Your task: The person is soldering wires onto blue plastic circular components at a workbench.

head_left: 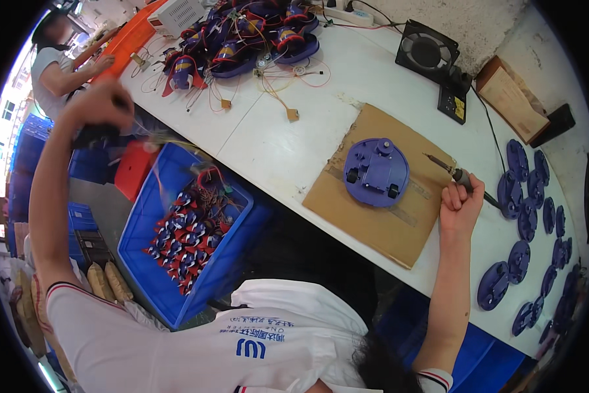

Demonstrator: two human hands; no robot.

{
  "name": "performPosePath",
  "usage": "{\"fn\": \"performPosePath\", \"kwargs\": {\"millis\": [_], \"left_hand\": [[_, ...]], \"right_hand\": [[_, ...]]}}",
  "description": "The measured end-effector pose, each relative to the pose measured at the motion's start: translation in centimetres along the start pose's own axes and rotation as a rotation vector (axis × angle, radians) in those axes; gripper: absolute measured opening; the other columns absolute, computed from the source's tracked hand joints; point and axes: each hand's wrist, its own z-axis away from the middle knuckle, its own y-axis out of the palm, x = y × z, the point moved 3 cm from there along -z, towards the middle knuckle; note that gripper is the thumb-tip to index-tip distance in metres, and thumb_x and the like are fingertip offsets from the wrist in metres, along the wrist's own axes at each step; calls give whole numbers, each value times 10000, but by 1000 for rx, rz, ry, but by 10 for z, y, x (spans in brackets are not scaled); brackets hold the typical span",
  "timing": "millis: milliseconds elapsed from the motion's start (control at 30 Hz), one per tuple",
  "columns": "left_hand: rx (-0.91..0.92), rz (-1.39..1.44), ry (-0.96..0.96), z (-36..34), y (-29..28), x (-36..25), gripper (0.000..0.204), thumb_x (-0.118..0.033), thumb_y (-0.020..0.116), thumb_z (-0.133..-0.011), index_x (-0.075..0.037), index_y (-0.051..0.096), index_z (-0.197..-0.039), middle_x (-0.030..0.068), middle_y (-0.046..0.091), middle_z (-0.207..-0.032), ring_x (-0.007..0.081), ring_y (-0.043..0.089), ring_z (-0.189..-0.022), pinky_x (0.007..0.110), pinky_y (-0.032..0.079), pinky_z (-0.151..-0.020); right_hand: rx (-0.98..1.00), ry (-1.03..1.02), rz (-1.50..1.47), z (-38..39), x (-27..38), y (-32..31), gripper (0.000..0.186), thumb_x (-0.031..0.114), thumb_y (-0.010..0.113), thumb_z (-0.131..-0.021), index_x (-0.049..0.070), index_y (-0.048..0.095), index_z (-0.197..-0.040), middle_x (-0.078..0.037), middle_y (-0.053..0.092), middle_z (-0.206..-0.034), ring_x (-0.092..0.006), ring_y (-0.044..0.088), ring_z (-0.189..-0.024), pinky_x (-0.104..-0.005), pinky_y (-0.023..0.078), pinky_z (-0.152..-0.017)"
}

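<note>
Fingers of the right hand [460,204] are closed around the handle of a soldering iron [461,177], whose tip is pointed up and to the left, above the right part of a cardboard sheet [330,200] and apart from anything else. On that sheet a round purple base [387,171] is laid with its two black wheels turned upward; it is touched by neither hand. At the far left, the left hand [102,108] is held out beyond the table edge, well apart from the base. It is blurred, and whether its fingers are together or apart cannot be told; a dark object [96,136] is seen just under it, too smeared to be identified. Near that hand, a blue crate [241,219] is partly filled with small red, blue and white pieces [186,239] and tangled wires. The white table [262,131] is also occupied by a heap of purple and red wired units [242,40], a black fan [427,51], and, along the right, many more purple bases [528,219]. At upper left, a co-worker [57,73] in a light shirt is seen.
</note>
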Motion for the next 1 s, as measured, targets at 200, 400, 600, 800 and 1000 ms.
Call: {"fn": "performPosePath", "kwargs": {"millis": [200,400,600,800,1000], "left_hand": [[-244,330,-7,19,-14,19,244,-195,740,-727,-24,709,-899,49,677,-860,123,630,-823,259,492,-754],[-54,166,0,22,11,31,248,-135,782,-635,-39,680,-840,35,652,-861,118,620,-825,265,488,-737],[-439,614,99,54,18,59,269,-109,701,-736,-83,635,-996,32,633,-949,139,618,-863,263,501,-767],[-175,440,25,71,71,84,248,-74,748,-661,-53,620,-873,-5,599,-842,97,577,-783,254,464,-706],[174,483,-197,59,215,101,273,-117,771,-670,-51,683,-920,38,655,-835,129,623,-757,272,494,-715]], "right_hand": [[-19,5,17,2,-1,1,168,181,551,-912,19,584,-879,47,330,-546,-65,247,-417,-228,196,-387],[-35,5,9,1,-1,0,181,185,543,-921,14,587,-879,51,349,-547,-59,249,-411,-222,195,-386],[13,7,8,1,-2,-3,180,180,541,-920,8,587,-886,51,354,-549,-58,257,-417,-226,194,-394],[19,-6,34,-2,2,-2,198,176,549,-920,57,503,-769,42,353,-539,-64,254,-417,-232,196,-398],[42,-8,32,-9,4,-9,187,150,546,-919,47,500,-769,36,324,-553,-64,241,-422,-230,189,-393]]}}
